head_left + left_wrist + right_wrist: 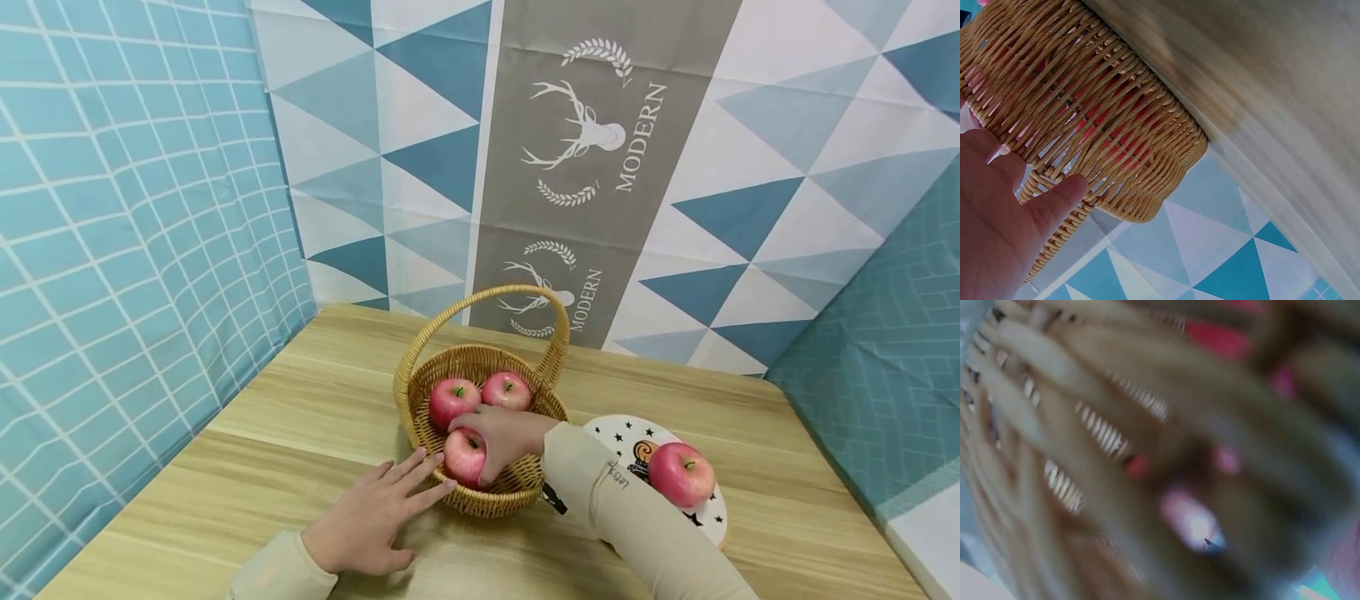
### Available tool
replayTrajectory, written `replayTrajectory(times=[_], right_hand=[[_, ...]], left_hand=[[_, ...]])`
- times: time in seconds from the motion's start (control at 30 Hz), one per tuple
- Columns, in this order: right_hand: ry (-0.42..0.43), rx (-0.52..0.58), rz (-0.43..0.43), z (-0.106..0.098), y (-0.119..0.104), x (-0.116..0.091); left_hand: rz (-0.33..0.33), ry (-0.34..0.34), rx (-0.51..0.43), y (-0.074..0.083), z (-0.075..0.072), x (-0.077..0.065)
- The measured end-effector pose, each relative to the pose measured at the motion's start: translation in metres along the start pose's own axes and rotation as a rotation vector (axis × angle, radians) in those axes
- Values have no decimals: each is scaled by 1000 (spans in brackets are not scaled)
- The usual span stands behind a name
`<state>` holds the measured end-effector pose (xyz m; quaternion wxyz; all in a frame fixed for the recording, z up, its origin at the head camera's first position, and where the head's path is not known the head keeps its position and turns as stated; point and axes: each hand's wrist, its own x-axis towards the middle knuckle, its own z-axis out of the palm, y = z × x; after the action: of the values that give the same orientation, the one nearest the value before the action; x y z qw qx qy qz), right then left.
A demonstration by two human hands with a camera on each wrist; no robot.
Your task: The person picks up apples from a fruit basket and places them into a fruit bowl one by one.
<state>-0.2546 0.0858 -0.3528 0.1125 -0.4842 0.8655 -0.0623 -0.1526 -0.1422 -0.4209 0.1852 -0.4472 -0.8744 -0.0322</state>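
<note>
A wicker basket (pixel 491 502) with a tall arched handle stands on the table and holds three pink-red apples. My right hand (pixel 506 437) reaches in from the right and grips the front apple (pixel 464 457), fingers over its top and far side. Behind it sit a left apple (pixel 452 400) and a right apple (pixel 507 390). With fingers spread and fairly straight, my left hand (pixel 375 517) touches the basket's front-left rim. The left wrist view shows that hand (pixel 997 219) beside the woven wall (pixel 1085 106). Blurred weave (pixel 1116 425) fills the right wrist view.
Right of the basket lies a white round plate (pixel 611 429) with dark stars and an orange print, partly covered by my right sleeve (pixel 637 517). Another apple (pixel 681 474) sits on it. Patterned cloth (pixel 420 150) hangs behind the wooden table (pixel 300 417).
</note>
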Motion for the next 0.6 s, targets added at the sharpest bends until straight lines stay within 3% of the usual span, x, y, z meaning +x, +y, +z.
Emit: replayTrajectory(times=[0.3,0.6], right_hand=[[-4,99,65,-15,1,-6],[-1,103,85,-26,4,-17]], left_hand=[[-3,5,-1,0,2,0],[8,21,8,-1,3,0]])
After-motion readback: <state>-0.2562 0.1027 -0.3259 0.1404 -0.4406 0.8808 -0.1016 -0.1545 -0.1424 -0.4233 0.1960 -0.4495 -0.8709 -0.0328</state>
